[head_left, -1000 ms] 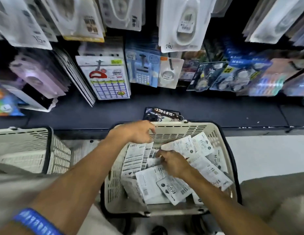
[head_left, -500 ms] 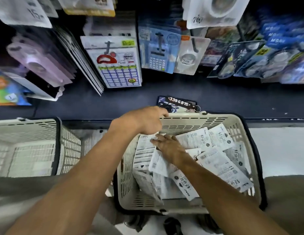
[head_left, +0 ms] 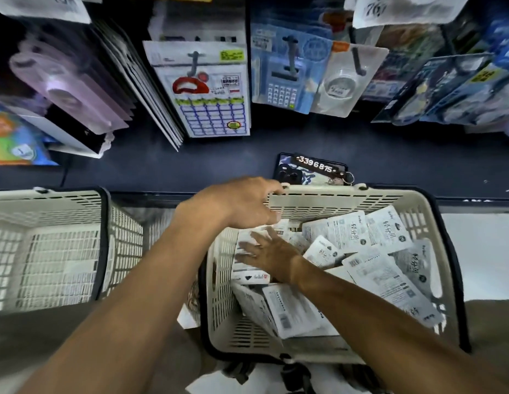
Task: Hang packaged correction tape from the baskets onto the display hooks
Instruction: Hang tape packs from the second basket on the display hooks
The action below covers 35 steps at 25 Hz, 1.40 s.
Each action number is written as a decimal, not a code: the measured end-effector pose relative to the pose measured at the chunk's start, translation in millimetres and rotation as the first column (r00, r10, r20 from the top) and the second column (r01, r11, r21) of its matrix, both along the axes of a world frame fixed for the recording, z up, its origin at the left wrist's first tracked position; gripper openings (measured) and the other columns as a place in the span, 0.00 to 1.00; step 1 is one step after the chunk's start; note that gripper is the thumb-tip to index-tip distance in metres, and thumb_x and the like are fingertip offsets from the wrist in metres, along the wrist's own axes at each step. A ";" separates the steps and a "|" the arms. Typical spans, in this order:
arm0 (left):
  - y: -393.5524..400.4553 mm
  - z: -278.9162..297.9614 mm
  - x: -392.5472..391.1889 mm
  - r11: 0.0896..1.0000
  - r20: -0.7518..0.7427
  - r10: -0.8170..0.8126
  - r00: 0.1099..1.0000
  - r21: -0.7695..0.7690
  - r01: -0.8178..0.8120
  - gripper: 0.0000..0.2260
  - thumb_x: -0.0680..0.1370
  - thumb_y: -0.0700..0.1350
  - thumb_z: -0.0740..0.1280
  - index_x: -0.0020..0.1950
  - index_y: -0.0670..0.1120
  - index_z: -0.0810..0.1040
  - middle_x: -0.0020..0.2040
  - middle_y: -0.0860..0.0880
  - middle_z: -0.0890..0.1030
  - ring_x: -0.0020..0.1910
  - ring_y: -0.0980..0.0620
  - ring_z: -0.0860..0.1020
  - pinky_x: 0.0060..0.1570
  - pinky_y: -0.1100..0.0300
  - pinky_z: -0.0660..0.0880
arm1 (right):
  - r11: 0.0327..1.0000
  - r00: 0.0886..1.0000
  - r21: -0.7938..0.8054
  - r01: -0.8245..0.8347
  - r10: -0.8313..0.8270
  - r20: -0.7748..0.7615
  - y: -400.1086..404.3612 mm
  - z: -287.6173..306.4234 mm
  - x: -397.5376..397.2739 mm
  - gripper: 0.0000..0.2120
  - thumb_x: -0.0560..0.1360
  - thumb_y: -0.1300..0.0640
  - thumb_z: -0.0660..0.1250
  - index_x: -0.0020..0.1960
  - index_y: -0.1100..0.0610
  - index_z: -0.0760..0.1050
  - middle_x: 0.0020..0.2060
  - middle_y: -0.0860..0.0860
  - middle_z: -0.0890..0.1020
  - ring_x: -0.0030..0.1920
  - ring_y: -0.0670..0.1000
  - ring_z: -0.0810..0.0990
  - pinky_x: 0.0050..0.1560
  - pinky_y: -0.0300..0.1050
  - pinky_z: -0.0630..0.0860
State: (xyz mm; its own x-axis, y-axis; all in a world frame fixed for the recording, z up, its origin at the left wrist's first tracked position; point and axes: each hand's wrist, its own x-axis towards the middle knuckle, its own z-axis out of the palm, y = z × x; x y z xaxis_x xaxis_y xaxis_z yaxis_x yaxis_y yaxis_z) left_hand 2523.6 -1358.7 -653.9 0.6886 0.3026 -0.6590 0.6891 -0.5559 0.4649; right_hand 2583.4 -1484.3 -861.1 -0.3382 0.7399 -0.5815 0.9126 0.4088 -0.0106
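Two baskets [head_left: 332, 197] [head_left: 48, 200], two hands [head_left: 239, 203] [head_left: 273, 254], one phone [head_left: 293, 173].

You have one view only, a wide-angle camera worn on your head. It looks forward and steeply down along both forearms, close above the basket [head_left: 327, 194] where your hands work, with the display hooks [head_left: 194, 64] beyond them at the frame's top.

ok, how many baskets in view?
2. One basket sits in the centre-right, filled with white packets, both hands in it. The other basket is at the left edge, partly cropped. None seem hidden.
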 end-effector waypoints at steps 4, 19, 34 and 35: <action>5.3 -1.8 1.5 1.000 0.049 0.027 0.998 0.008 -0.028 0.22 0.81 0.52 0.68 0.74 0.56 0.70 0.70 0.50 0.76 0.63 0.50 0.77 0.57 0.61 0.68 | 0.993 0.980 0.022 0.119 -0.114 -0.162 -3.4 5.9 15.1 0.35 0.78 0.63 0.62 0.81 0.50 0.54 0.81 0.48 0.58 0.80 0.58 0.56 0.78 0.59 0.49; -1.8 7.0 7.8 1.000 0.083 0.024 0.996 -0.014 -0.023 0.21 0.81 0.51 0.67 0.73 0.57 0.71 0.68 0.51 0.76 0.63 0.50 0.77 0.66 0.52 0.73 | 0.971 0.939 0.049 0.236 -0.215 -0.267 2.1 31.5 -0.2 0.16 0.78 0.53 0.66 0.66 0.51 0.76 0.62 0.48 0.78 0.62 0.53 0.70 0.65 0.51 0.63; 21.9 -1.4 1.1 0.861 0.367 0.485 0.794 -0.357 -0.361 0.13 0.78 0.60 0.69 0.51 0.51 0.86 0.50 0.51 0.87 0.49 0.58 0.83 0.59 0.55 0.78 | 0.351 -0.433 -0.614 0.707 -0.472 -0.768 -15.0 152.0 82.3 0.05 0.70 0.60 0.77 0.46 0.59 0.86 0.42 0.57 0.88 0.39 0.57 0.86 0.40 0.48 0.82; 20.7 2.9 3.8 0.787 0.416 0.593 0.689 -0.478 -0.390 0.18 0.76 0.63 0.69 0.47 0.50 0.87 0.48 0.50 0.88 0.47 0.58 0.83 0.56 0.60 0.78 | 0.303 -0.584 -0.692 0.655 -0.379 -0.718 -17.1 171.7 99.2 0.07 0.67 0.61 0.78 0.45 0.59 0.87 0.42 0.57 0.88 0.40 0.55 0.87 0.40 0.46 0.82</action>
